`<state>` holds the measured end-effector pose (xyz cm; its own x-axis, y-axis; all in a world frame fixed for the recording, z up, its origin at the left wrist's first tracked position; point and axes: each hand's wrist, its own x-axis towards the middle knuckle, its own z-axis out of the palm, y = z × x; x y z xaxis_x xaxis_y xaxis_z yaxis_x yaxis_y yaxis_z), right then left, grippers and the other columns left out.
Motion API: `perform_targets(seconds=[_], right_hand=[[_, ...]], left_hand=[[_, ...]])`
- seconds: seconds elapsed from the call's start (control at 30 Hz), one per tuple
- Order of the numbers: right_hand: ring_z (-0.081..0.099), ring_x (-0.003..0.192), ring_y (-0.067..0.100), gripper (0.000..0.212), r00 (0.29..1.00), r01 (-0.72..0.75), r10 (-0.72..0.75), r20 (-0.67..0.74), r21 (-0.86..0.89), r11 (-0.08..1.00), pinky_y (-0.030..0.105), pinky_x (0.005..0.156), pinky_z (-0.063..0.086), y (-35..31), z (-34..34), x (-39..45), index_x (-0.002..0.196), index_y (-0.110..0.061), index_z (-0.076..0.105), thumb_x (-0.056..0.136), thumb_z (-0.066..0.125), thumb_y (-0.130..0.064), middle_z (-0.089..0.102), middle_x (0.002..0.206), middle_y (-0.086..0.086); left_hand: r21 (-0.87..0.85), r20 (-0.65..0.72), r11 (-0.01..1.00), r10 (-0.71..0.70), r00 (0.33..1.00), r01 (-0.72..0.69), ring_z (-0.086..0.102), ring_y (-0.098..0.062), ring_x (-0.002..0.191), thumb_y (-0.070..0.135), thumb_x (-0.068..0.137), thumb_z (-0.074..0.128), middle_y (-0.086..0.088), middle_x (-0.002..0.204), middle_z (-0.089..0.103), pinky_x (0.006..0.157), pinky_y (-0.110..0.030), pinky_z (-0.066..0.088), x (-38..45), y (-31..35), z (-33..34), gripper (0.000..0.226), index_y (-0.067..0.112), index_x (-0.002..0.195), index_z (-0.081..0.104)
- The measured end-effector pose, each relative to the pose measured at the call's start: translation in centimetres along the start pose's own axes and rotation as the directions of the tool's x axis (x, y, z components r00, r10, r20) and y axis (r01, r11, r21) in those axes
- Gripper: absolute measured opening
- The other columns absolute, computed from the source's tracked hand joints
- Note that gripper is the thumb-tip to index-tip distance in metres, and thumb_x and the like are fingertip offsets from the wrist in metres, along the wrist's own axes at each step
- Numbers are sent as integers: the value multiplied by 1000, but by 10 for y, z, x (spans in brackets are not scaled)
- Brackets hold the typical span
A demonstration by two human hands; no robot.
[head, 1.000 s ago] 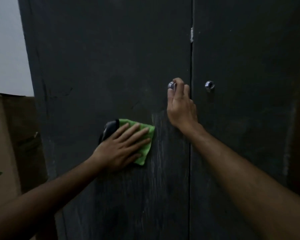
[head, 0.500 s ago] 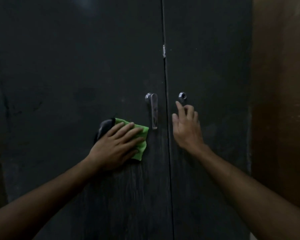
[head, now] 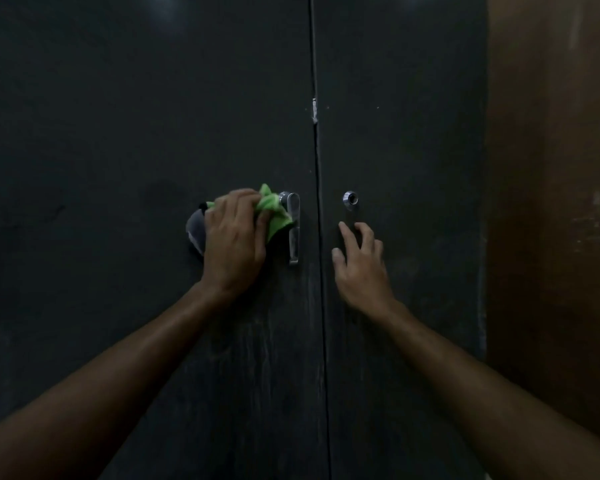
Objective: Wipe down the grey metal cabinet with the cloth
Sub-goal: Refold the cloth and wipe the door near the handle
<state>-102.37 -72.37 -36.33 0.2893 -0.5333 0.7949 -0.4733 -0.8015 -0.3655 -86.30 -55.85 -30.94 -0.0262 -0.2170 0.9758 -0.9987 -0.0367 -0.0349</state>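
Note:
The dark grey metal cabinet (head: pixel 153 116) fills the view, two doors meeting at a vertical seam. My left hand (head: pixel 234 240) grips the bunched green cloth (head: pixel 272 211) against the left door, right beside the chrome lever handle (head: pixel 293 226). A dark grey part of the cloth (head: pixel 194 232) sticks out to the left of the hand. My right hand (head: pixel 361 265) lies on the right door with fingers spread and relaxed, just below the round chrome lock (head: pixel 350 199). Pale streaks mark the door below the handle.
A brown wall (head: pixel 555 202) stands directly to the right of the cabinet's edge. A small pale latch piece (head: pixel 314 110) sits on the seam above the handle.
My left hand has moved up and right with the cloth, from flat on the door to bunching it at the handle. My right hand left the handle earlier and now rests under the lock.

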Motion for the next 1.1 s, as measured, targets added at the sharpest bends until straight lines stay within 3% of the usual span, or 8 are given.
perform_targets(seconds=[0.07,0.23,0.33,0.47,0.63,0.8,0.9,1.1], right_hand=[[24,141,29,56,1000,-9,9,-16,3,1000,57,111,39,-2,5,-2,159,-26,28,106,40,-39,14,164,5],[24,144,28,53,1000,18,-18,-13,40,999,55,114,35,8,7,-5,157,-27,32,106,39,-41,14,166,3],[25,145,26,49,1000,29,-30,9,63,998,53,114,34,15,3,-9,154,-26,37,107,38,-41,17,165,3],[25,147,26,48,998,3,-8,56,88,996,55,116,33,23,4,-23,153,-25,39,107,38,-40,18,166,5],[20,151,25,49,999,13,-18,41,114,993,54,119,31,23,9,-34,154,-20,39,107,41,-33,15,168,5],[20,153,20,46,999,22,-16,-34,216,976,49,121,30,28,19,-41,152,-13,42,107,42,-23,22,168,3],[24,152,19,43,996,22,4,-89,285,958,47,122,31,36,28,-51,149,-13,46,107,42,-20,30,164,5],[31,147,21,38,994,0,35,-106,312,950,44,120,33,48,40,-72,143,-8,54,107,45,-14,38,159,9]], left_hand=[[-52,-55,998,16,998,-19,56,-34,120,19,106,55,-16,132,62,102,-42,37,19,14,5,28,4,127,65],[175,215,935,269,939,-308,43,-39,146,37,105,56,-11,153,54,116,-53,37,22,22,37,42,11,136,66],[256,225,865,381,897,-431,33,-41,151,37,106,50,-11,150,59,116,-54,37,1,14,46,47,6,137,66],[303,301,722,546,781,-622,36,-42,151,27,95,67,-13,148,62,123,-53,30,-49,-8,54,43,5,132,71],[252,440,642,590,677,-724,38,-34,149,30,102,43,-13,150,60,122,-51,33,-87,-38,41,49,6,137,68],[327,341,829,344,875,-454,26,-32,156,40,109,38,-14,160,48,130,-44,13,-73,-20,48,57,5,152,51],[348,294,895,180,939,-280,-1,-29,163,46,111,34,-13,175,13,133,-42,-2,-68,5,72,68,10,167,21],[251,536,703,471,700,-665,16,-30,162,47,111,31,-5,174,23,133,-45,7,-100,-34,56,65,12,166,27]])
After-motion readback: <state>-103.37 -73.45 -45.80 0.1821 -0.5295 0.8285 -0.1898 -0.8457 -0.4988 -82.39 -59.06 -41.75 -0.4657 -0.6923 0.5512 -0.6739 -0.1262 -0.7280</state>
